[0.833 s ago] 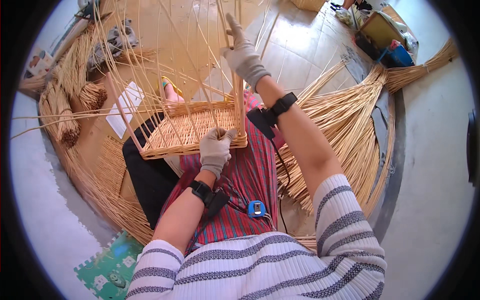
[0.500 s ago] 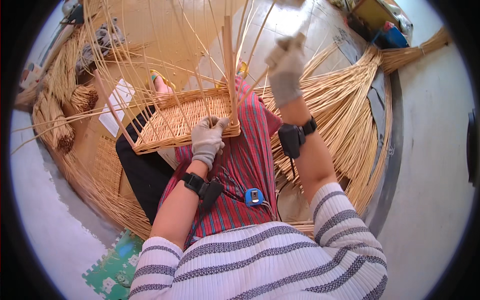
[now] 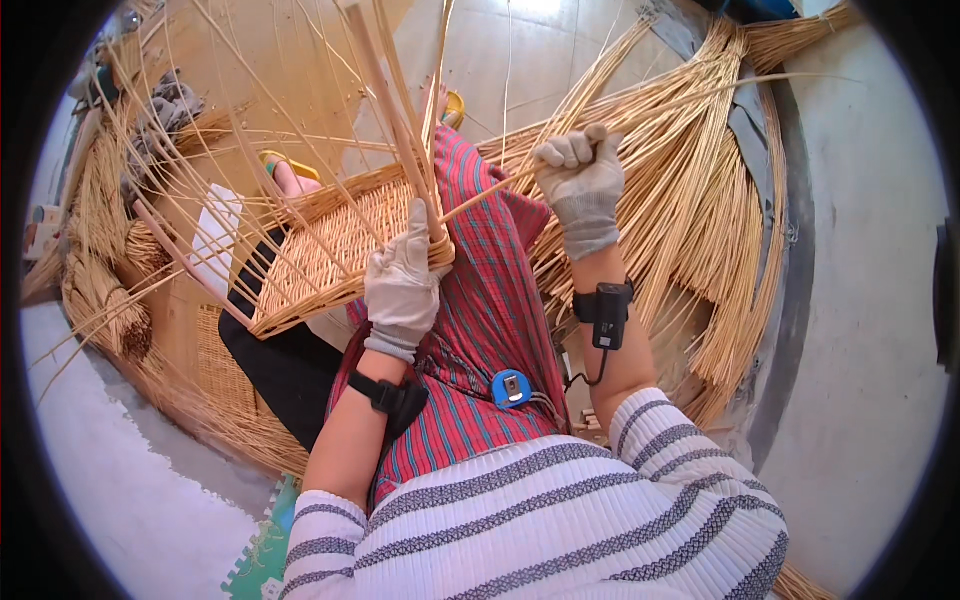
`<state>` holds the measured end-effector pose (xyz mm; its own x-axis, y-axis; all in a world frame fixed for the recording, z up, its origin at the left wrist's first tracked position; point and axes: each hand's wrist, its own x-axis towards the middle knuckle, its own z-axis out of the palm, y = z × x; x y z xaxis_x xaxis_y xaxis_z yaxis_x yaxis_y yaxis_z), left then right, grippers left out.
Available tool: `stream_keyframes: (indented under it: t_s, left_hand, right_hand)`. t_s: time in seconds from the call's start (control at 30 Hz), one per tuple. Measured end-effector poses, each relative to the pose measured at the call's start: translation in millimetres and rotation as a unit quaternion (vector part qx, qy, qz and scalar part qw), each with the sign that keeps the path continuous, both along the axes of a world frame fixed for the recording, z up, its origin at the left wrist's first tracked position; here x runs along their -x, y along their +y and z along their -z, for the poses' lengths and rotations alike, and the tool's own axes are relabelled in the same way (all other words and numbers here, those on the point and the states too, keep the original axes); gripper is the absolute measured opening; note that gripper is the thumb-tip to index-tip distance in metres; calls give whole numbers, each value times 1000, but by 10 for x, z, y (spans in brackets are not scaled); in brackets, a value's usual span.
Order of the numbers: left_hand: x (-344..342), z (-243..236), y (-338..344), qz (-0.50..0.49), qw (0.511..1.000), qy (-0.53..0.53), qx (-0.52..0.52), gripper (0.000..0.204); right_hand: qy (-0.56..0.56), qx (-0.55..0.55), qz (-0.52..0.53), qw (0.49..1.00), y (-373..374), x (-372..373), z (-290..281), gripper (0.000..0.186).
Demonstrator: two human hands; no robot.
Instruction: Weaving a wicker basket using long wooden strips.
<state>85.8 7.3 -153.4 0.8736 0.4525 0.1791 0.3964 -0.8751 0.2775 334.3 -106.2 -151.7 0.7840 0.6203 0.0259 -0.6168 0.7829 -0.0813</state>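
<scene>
A half-woven wicker basket [image 3: 330, 238] rests tilted across my lap, its long thin stakes rising from the rim and thicker wooden posts standing at its corners. My left hand [image 3: 402, 285], in a pale work glove, grips the basket's near right corner, with a finger stretched up along the corner post [image 3: 392, 110]. Out to the right, my gloved right hand [image 3: 582, 180] is closed in a fist round a wicker strand [image 3: 490, 192]. That strand runs from the basket's right corner to the fist, and its thin end trails off to the right.
A large fan of loose wicker rods [image 3: 690, 190] covers the floor at right. More bundles [image 3: 100, 290] lie at left, near a white paper sheet [image 3: 217, 237]. A blue tape measure [image 3: 511, 388] lies on the red striped cloth [image 3: 480, 290] over my lap.
My right hand has come down and nearer, pulling the strand out to the right. The basket has shifted left and turned slightly, and my left hand has moved to its corner post.
</scene>
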Motion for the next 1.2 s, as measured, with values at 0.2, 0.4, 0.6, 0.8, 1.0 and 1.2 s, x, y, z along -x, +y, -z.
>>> stream_keyframes:
  t_s: [0.2,0.4,0.6,0.8,1.0,1.2]
  left_hand:
    - [-28,53,-8,24,998,-53,-11,99]
    - [-3,24,18,13,999,-41,-14,93]
    - [1,120,-26,-18,999,-10,-43,86]
    - [103,58,-44,-17,998,58,-2,81]
    - [146,28,-95,-66,821,-365,434,77]
    - [411,-262,-45,27,888,-303,346,54]
  right_hand:
    - [89,-88,-49,991,93,-204,607,50]
    - [-122,-22,-136,983,-300,168,-159,56]
    - [-435,185,-102,875,-416,1385,-586,19]
    - [-752,380,-107,529,375,2339,-993,40]
    - [-633,328,-102,694,643,2389,-768,24]
    - [-439,668,108,591,763,1316,-113,40]
